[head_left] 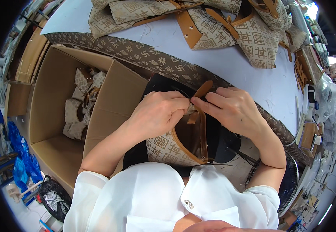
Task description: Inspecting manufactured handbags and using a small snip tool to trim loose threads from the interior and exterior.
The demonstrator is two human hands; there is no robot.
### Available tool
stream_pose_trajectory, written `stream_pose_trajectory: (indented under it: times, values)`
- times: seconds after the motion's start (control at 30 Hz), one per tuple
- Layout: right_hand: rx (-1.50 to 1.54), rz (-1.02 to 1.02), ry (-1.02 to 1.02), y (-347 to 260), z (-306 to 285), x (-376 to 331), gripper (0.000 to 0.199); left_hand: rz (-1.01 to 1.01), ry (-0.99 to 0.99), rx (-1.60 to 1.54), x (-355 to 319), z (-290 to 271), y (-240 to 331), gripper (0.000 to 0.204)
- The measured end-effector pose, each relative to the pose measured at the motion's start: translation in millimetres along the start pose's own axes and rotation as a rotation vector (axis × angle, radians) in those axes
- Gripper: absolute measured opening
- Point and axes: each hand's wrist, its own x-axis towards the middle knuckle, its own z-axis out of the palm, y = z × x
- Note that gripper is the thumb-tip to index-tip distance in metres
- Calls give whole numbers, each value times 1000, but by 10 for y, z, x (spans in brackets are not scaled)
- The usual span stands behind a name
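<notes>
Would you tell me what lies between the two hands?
In the head view, the bag's tan strap sits pinched between the left hand and right hand.

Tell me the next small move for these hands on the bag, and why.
Probably draw the pinched spot taut. Both the left hand and right hand pinch fingertips together at the top edge of the patterned bag, just under its tan leather tab, and a thin thread seems to trail there.

Top: white, thin blouse, short loose sleeves ending above the elbows
Collar: white, open, with a small silver ornament on one point
Forearms: bare
Hands: left hand (158,112) and right hand (234,108) bare, ungloved
</notes>
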Motion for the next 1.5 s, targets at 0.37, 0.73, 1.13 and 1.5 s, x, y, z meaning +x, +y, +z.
stream_pose_trajectory:
  times: [0.37,0.73,1.13,1.5]
  values:
    - [39,30,-44,70,78,-58,44,-13,8,-41,36,17,-16,7]
    - [135,22,89,88,313,-132,45,-2,14,-64,38,32,-56,9]
    - [1277,371,999,-128,526,-313,30,41,368,76,-52,-76,-191,7]
    - [630,289,394,-202,456,304,18,69,304,176,-180,-60,-106,5]
